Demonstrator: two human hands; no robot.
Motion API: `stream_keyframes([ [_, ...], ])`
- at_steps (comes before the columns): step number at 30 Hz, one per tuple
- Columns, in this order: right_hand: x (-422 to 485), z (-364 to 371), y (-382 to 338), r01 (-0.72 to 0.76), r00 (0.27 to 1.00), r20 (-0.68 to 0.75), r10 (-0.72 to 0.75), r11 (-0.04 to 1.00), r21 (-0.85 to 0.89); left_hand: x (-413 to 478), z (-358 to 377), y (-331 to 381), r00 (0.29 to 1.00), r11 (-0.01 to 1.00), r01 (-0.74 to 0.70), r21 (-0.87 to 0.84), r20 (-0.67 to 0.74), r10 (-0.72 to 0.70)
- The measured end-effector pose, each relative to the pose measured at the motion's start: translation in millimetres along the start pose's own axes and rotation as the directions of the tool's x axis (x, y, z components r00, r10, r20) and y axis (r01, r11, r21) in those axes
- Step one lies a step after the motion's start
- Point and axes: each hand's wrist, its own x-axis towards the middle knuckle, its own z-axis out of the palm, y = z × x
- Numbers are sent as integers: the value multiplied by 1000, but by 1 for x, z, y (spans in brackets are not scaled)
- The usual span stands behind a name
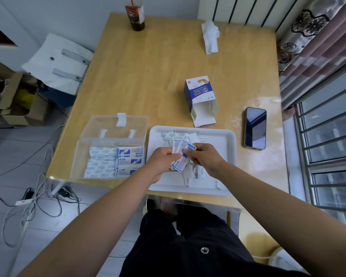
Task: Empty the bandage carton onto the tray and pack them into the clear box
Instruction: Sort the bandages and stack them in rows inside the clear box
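The blue and white bandage carton [198,94] lies on its side behind the tray, its flaps open toward me. On the white tray [231,140] lie several loose wrapped bandages [173,135]. Over the tray's left part, my left hand [162,159] and my right hand [205,156] together grip a small bundle of bandages [181,149]. Left of the tray stands the clear box [82,154] with its lid folded back. Several packed bandages [116,161] lie in rows inside it.
A dark phone [255,127] lies right of the tray. A crumpled tissue [210,36] and a brown bottle [135,14] sit at the table's far end. A white bag [58,60] rests on a seat to the left. Cables [38,198] trail on the floor.
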Motion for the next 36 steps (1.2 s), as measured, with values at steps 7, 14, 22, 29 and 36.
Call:
stream_keyframes([
  [7,-1,-2,-1,28,1000,-2,-28,999,19,-1,4,1,998,999,-12,-39,-68,9],
  [14,0,-4,-1,40,999,-12,-40,999,-2,3,5,1,992,999,-27,-32,-120,23],
  [22,0,-3,-3,36,999,-10,-36,999,-15,3,4,2,989,998,-51,-21,-142,48],
  [29,2,-6,-3,47,999,-7,-47,999,-24,7,1,-1,982,995,-95,10,-160,96],
  [36,1,-6,-3,59,998,-1,-59,998,-16,5,9,3,999,988,43,-148,-12,-45],
])
